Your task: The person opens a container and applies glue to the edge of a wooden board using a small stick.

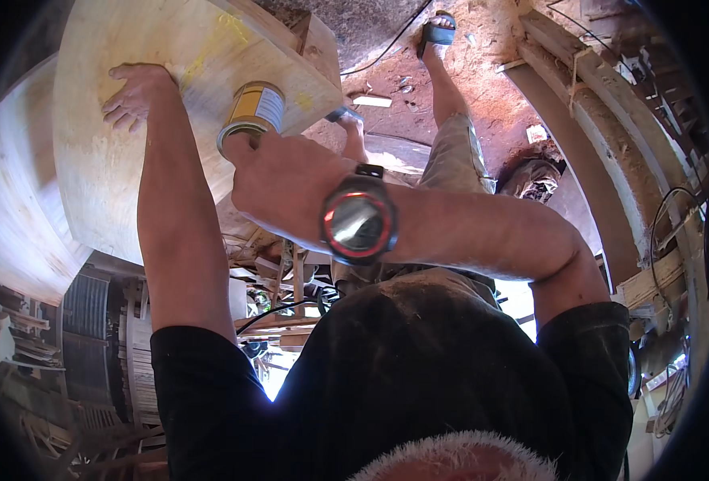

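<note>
My left hand (137, 97) lies with its fingers spread on a pale curved wooden panel (108, 174) at the upper left. That panel bears yellow smears (225, 33) near its far side. To the right of it, my right hand (282, 174) grips the rim of a yellow metal can (249, 105) that has a white printed label. The can is tilted, its mouth toward me, over the panel. My curled fingers hide much of the mouth, so its contents cannot be seen. A black watch (359, 221) with a red ring sits on my right wrist.
A second pale panel (15, 192) stands at the far left. Long wooden beams (607, 138) run down the right side. On the reddish ground are my sandalled foot (438, 33), a white scrap (371, 101) and a black cable (390, 48). Stacked timber (30, 343) fills the lower left.
</note>
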The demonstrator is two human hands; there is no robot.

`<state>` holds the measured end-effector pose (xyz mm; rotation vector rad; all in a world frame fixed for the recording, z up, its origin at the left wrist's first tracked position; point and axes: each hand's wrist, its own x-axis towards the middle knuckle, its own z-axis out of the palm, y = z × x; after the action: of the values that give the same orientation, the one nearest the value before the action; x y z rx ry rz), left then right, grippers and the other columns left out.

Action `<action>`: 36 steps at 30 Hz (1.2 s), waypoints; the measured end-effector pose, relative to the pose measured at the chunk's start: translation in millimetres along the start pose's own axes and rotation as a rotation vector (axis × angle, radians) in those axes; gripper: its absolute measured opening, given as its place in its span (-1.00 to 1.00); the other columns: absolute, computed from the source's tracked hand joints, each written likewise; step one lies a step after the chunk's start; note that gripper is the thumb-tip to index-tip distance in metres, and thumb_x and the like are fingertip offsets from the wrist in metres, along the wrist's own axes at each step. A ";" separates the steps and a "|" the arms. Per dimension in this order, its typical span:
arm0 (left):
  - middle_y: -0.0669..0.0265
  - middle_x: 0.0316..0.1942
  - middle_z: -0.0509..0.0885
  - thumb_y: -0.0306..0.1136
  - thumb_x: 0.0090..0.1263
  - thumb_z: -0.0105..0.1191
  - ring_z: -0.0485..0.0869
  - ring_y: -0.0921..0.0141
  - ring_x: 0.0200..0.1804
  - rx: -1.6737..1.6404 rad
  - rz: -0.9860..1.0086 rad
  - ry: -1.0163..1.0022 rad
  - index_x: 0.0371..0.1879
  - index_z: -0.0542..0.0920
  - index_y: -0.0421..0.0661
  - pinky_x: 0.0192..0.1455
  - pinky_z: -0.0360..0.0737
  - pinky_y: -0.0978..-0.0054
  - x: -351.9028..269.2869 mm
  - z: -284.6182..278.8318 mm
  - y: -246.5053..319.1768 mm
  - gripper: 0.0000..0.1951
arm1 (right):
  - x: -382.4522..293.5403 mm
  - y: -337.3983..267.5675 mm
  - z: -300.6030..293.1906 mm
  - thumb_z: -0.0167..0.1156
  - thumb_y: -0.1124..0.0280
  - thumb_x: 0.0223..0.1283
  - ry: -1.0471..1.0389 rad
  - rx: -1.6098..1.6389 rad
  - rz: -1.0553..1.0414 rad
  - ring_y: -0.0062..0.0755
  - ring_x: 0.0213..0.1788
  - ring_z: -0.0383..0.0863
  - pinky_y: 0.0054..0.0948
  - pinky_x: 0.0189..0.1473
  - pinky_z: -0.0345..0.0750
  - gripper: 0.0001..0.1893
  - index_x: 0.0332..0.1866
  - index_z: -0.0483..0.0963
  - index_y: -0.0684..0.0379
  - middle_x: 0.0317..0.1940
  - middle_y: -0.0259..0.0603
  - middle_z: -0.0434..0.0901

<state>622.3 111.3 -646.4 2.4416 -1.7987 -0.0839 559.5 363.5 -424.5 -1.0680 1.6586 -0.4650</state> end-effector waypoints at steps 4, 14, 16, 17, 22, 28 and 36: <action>-0.15 0.68 -0.04 0.25 0.53 -0.26 -0.07 -0.02 0.72 0.008 -0.013 0.005 0.60 0.05 -0.34 0.66 -0.02 -0.14 5.7 3.0 -3.8 -0.08 | -23.3 25.7 -13.3 0.30 0.49 0.15 -0.016 0.070 -0.044 -0.06 -0.25 0.79 -0.01 -0.24 0.70 -0.67 0.03 0.52 0.29 -0.17 -0.04 0.54; -0.13 0.69 -0.03 0.23 0.58 -0.29 -0.06 -0.03 0.72 0.086 -0.001 -0.046 0.61 0.02 -0.36 0.66 0.00 -0.16 -8.6 -11.2 7.6 -0.09 | -10.8 34.7 -16.5 0.31 0.46 0.11 0.075 -0.115 -0.118 -0.14 -0.35 0.79 -0.23 -0.36 0.72 -0.80 -0.16 0.62 0.28 -0.12 -0.06 0.59; -0.12 0.69 -0.03 0.24 0.58 -0.29 -0.08 -0.03 0.72 0.077 -0.012 -0.002 0.62 0.01 -0.36 0.66 -0.01 -0.16 -3.1 -6.8 3.9 -0.09 | -4.9 28.8 -21.0 0.31 0.47 0.11 0.070 -0.208 -0.138 -0.14 -0.34 0.79 -0.26 -0.38 0.73 -0.81 -0.18 0.61 0.30 -0.16 -0.04 0.61; -0.13 0.69 -0.05 0.25 0.58 -0.30 -0.09 -0.03 0.72 0.056 -0.009 -0.008 0.63 -0.01 -0.36 0.66 -0.03 -0.17 0.9 -6.3 1.9 -0.08 | -2.5 22.7 -26.0 0.30 0.48 0.11 0.073 -0.231 -0.164 -0.15 -0.34 0.79 -0.28 -0.39 0.73 -0.83 -0.20 0.61 0.31 -0.19 -0.03 0.60; -0.16 0.69 -0.06 0.24 0.52 -0.25 -0.12 -0.05 0.73 -0.087 -0.006 -0.031 0.64 -0.03 -0.37 0.70 -0.19 -0.14 -6.4 -3.0 4.9 -0.04 | 0.4 11.3 -20.3 0.30 0.45 0.13 0.065 -0.319 -0.184 -0.14 -0.36 0.79 -0.29 -0.41 0.70 -0.78 -0.16 0.54 0.33 -0.34 -0.09 0.56; -0.13 0.70 -0.09 0.27 0.53 -0.24 -0.13 -0.05 0.73 -0.050 0.019 -0.006 0.65 -0.05 -0.34 0.69 -0.19 -0.16 0.5 -6.0 0.0 -0.02 | 37.0 -2.5 27.6 0.29 0.42 0.17 0.151 -0.467 -0.158 -0.12 -0.38 0.78 -0.31 -0.43 0.68 -0.73 -0.12 0.46 0.36 -0.51 -0.15 0.52; -0.20 0.61 0.18 0.21 0.55 -0.04 0.12 -0.16 0.64 0.098 0.091 0.143 0.60 0.13 -0.26 0.59 0.06 -0.32 -2.7 14.7 -4.7 -0.12 | 48.1 5.9 36.1 0.36 0.46 0.03 0.040 -0.458 -0.378 -0.08 -0.36 0.78 -0.19 -0.43 0.70 -0.79 -0.29 0.54 0.36 -0.28 0.00 0.59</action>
<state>624.4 114.4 -661.6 2.3562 -1.8895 0.1864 587.9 334.2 -469.0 -1.7373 1.6413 -0.3542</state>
